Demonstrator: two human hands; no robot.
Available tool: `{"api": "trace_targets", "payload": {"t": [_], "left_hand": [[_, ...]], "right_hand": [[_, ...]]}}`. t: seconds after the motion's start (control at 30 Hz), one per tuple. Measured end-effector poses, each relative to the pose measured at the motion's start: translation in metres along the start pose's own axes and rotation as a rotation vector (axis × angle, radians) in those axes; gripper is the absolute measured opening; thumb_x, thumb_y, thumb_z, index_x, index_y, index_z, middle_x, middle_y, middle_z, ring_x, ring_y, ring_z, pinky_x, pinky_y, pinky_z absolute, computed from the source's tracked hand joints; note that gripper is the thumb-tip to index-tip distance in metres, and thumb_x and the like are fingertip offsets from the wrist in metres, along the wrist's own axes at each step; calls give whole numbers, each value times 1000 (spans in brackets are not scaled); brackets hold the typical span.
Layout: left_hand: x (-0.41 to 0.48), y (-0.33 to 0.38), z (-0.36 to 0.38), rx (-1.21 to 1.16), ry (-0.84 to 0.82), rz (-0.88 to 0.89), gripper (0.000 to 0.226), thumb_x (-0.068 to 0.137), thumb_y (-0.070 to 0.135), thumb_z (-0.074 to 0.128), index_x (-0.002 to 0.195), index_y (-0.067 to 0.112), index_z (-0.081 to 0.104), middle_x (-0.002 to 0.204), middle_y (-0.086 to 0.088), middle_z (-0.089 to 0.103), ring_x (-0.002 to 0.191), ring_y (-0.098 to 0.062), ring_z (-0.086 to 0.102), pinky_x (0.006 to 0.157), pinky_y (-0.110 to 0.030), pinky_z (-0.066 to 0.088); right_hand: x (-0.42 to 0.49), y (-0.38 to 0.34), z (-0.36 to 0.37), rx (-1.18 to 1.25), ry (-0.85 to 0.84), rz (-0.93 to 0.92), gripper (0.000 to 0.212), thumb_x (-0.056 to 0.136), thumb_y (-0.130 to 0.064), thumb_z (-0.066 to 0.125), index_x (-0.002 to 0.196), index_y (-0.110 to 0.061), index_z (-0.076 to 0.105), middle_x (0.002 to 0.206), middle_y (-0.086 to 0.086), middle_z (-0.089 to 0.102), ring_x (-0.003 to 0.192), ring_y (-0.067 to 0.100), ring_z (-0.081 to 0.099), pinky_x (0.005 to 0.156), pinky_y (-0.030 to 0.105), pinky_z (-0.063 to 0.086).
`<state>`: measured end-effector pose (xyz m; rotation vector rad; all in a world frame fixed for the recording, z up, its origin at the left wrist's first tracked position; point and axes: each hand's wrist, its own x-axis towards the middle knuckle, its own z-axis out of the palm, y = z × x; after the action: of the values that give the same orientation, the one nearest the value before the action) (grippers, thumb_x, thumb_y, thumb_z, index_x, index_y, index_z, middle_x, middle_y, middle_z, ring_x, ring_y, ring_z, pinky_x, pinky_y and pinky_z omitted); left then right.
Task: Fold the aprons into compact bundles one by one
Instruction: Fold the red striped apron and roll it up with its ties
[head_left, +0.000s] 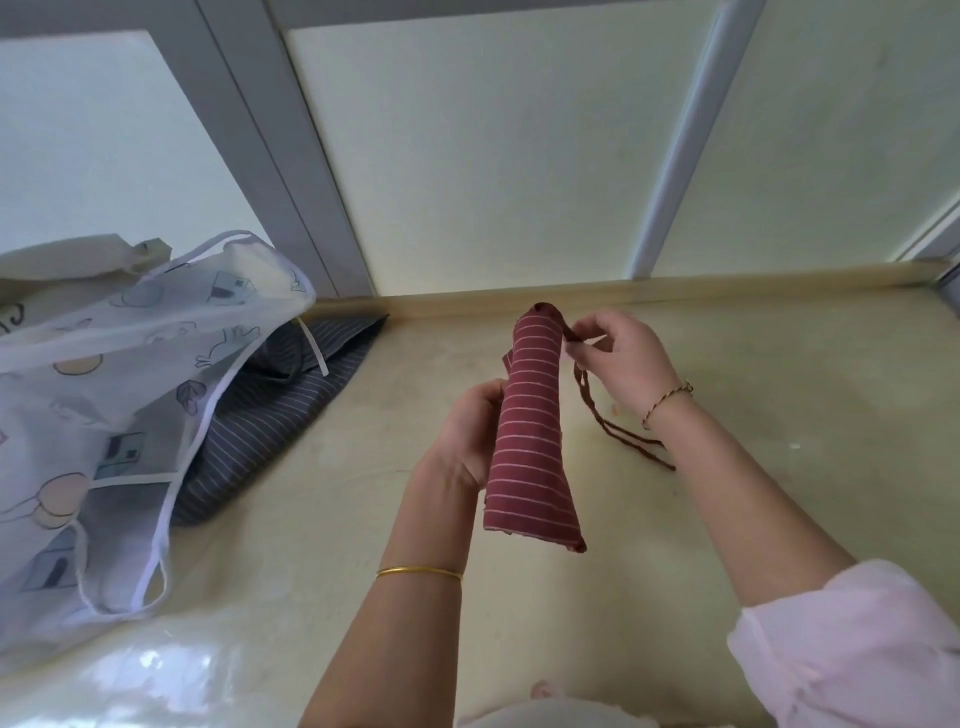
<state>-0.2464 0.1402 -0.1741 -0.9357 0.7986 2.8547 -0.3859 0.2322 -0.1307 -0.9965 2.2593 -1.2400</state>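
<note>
left hand (470, 436) holds the soft rolled red striped cloth apron (530, 436).
right hand (621, 358) pinches its thin floppy dark red string (597, 410).

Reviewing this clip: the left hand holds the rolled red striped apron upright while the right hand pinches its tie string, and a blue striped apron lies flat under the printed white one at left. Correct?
One detail is wrong. The apron under the printed white apron is grey striped, not blue, as the head view shows. The rest stands: the left hand holds the rolled red striped apron upright while the right hand pinches its tie string.
</note>
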Motion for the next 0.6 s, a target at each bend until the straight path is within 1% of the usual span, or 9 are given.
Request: {"api": "trace_targets", "payload": {"t": [0.03,0.13,0.2,0.23,0.3,0.37,0.43,0.53,0.6], "left_hand": [[0,0,2,-9,-18,-8,19,91,26,40,90,10,51,75,-2,54,63,-18,56,73,-33,48],[-2,1,10,-88,-56,-33,26,95,25,35,89,7,53,77,-4,55,58,-18,57,65,-29,53],[-2,3,13,-95,-78,-19,27,96,26,35,89,7,53,83,-4,50,58,-18,57,63,-29,53],[-3,4,15,-77,-82,-2,26,96,27,36,89,8,53,86,-4,47,59,-17,57,63,-29,53],[-2,5,18,-51,-84,19,24,94,27,37,88,10,53,86,-3,46,60,-17,56,63,-30,51],[-2,3,19,-71,-91,23,24,94,26,38,86,9,54,80,-4,51,57,-17,56,61,-29,51],[-1,2,20,-88,-98,29,25,94,25,37,85,8,54,74,-4,54,55,-16,56,61,-29,51],[2,2,18,-80,-85,41,21,93,27,41,88,10,53,79,-2,51,58,-14,54,64,-30,49],[3,4,15,-100,-77,41,18,91,28,45,91,11,52,85,-2,49,64,-15,52,63,-30,50]], "right_hand": [[0,0,1,12,13,13,7,90,-14,61,95,-18,58,88,-11,59,72,6,60,64,14,44],[-2,2,5,126,-6,71,11,89,-8,59,94,-14,52,83,-7,64,64,7,64,57,17,44],[-6,4,4,247,-52,111,10,91,-1,50,90,-11,49,69,-10,65,59,6,63,51,19,44],[-7,5,3,329,-71,136,13,92,1,45,87,-10,50,64,-11,66,58,7,63,50,20,44],[-9,8,1,454,-80,168,20,93,2,40,83,-9,53,64,-8,67,57,11,63,51,24,45],[-10,10,2,465,-49,165,18,94,2,43,87,-8,55,71,0,67,56,13,63,51,26,49],[-10,13,2,431,-1,157,13,94,1,48,92,-11,55,72,3,67,55,13,65,51,26,53],[-13,13,0,358,-9,119,15,92,0,52,98,-9,62,76,4,69,60,13,67,54,26,54],[-13,13,0,317,-16,113,15,92,-1,52,97,-7,65,78,4,69,60,14,67,50,21,49]]}}
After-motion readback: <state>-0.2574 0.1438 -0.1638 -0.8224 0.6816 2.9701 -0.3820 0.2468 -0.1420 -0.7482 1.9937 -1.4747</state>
